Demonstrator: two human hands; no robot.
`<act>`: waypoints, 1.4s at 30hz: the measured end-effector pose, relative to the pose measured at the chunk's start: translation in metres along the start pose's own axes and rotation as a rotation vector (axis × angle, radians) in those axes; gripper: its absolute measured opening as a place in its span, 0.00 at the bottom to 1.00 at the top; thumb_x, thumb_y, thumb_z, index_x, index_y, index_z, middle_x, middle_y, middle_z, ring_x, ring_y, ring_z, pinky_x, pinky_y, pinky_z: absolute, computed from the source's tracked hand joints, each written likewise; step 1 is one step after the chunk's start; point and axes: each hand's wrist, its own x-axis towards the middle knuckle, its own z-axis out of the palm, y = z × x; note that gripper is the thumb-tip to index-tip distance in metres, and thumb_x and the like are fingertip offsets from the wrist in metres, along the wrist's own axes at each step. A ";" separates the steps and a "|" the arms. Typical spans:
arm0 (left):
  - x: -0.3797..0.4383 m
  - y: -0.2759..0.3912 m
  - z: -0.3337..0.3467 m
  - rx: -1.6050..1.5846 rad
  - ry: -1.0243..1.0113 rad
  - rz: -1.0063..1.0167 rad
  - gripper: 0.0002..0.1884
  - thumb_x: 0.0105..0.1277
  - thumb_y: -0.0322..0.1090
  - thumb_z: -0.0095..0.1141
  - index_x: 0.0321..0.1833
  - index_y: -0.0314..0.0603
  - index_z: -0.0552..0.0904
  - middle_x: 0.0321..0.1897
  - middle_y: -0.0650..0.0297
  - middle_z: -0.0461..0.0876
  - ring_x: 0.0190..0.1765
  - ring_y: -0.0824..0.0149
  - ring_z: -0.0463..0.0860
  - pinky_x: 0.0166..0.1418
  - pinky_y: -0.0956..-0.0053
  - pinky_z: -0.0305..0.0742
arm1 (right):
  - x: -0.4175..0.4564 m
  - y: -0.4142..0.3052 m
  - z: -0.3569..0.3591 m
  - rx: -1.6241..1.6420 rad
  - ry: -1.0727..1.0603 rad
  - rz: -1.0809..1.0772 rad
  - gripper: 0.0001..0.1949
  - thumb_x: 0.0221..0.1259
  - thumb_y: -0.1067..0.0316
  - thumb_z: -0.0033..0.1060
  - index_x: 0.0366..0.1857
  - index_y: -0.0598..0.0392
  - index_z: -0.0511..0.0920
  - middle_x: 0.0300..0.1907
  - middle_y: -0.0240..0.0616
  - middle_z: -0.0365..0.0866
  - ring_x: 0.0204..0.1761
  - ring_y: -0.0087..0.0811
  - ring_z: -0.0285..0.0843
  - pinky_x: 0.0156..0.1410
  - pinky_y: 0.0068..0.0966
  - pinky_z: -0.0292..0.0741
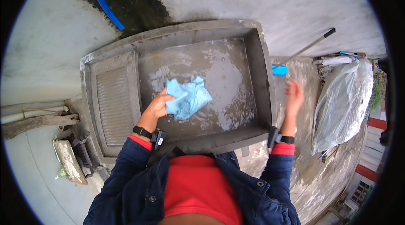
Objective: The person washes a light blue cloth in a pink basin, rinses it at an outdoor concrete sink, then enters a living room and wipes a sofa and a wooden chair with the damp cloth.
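My left hand (157, 104) grips the left side of a crumpled light-blue cloth (188, 96), thumb on top. The cloth looks wet and hangs over the wet basin floor of a grey concrete laundry sink (265, 98). Whether its lower folds touch the floor I cannot tell. Left of that hand is the sink's ribbed washboard (114, 108). My right hand (294, 93) is blurred, past the sink's right rim and over the concrete ground. Nothing shows in it, and its fingers look extended and slightly bent.
A blue hose (106, 5) hangs against the stained wall behind the sink. To the right are a long-handled tool (305, 48) with a blue head (280, 70) and a pile under plastic sheeting (343, 104). A weathered log (39, 125) and a white pipe (34, 114) lie left.
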 end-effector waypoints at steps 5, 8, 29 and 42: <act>-0.012 0.012 0.069 0.061 -0.119 0.030 0.36 0.58 0.18 0.49 0.73 0.43 0.61 0.61 0.54 0.73 0.62 0.55 0.76 0.63 0.59 0.74 | -0.103 0.035 0.182 -0.157 -0.650 -0.147 0.25 0.56 0.83 0.44 0.59 0.51 0.75 0.57 0.50 0.77 0.60 0.46 0.75 0.63 0.35 0.71; -0.030 0.027 0.097 0.122 -0.170 0.046 0.38 0.58 0.17 0.49 0.75 0.41 0.57 0.63 0.52 0.72 0.63 0.54 0.75 0.67 0.58 0.71 | -0.154 0.037 0.254 -0.340 -0.773 -0.342 0.27 0.51 0.73 0.59 0.61 0.54 0.73 0.65 0.52 0.68 0.68 0.53 0.63 0.71 0.37 0.64; 0.048 -0.033 -0.087 1.579 0.875 0.080 0.34 0.61 0.45 0.60 0.69 0.39 0.68 0.72 0.44 0.57 0.74 0.44 0.54 0.70 0.34 0.51 | -0.126 0.049 0.229 -0.979 -0.918 -0.410 0.43 0.53 0.38 0.63 0.73 0.44 0.59 0.75 0.54 0.47 0.77 0.56 0.41 0.73 0.63 0.44; 0.051 -0.075 -0.090 2.297 0.567 -0.229 0.40 0.65 0.56 0.50 0.74 0.36 0.60 0.78 0.50 0.45 0.76 0.38 0.47 0.73 0.33 0.38 | -0.169 0.110 0.275 -1.166 -1.076 -0.475 0.43 0.58 0.50 0.56 0.75 0.60 0.50 0.78 0.51 0.38 0.80 0.49 0.32 0.78 0.56 0.37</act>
